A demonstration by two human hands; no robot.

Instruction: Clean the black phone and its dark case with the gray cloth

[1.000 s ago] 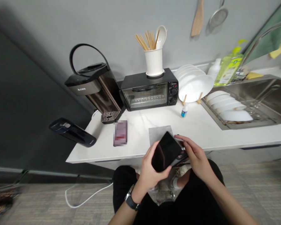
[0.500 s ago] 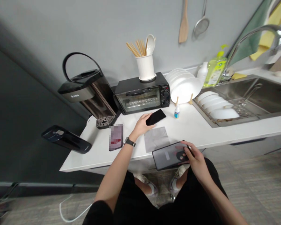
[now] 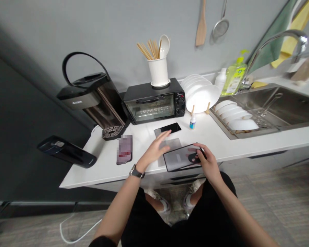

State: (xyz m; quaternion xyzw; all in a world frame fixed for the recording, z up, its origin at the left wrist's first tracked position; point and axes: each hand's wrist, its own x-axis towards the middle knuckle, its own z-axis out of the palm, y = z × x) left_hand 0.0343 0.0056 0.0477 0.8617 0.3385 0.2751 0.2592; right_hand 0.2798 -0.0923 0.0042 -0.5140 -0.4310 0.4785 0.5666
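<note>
My right hand (image 3: 208,163) grips the right end of a tablet (image 3: 179,158) with a glossy dark screen that shows reflections, tilted at the counter's front edge. My left hand (image 3: 156,151) is open, fingers stretched out, to the left of the tablet and holding nothing. Just beyond its fingertips a black phone (image 3: 173,127) lies on the counter. A thin grey cloth (image 3: 173,143) lies flat, partly hidden by the tablet and the left hand. Behind and to the right stands a small bottle (image 3: 192,122) with a blue label.
Another phone (image 3: 125,149), partly pixelated, lies at the left near a dark tumbler (image 3: 67,151) and a drinks machine (image 3: 92,103). A toaster oven (image 3: 151,106) stands behind, with plates (image 3: 203,97) beside it. At the right is a sink (image 3: 285,113) with bowls.
My left hand has let go of the black phone, which now lies on the counter, and drawn back toward me. My right hand has raised the tablet slightly and moved it left.
</note>
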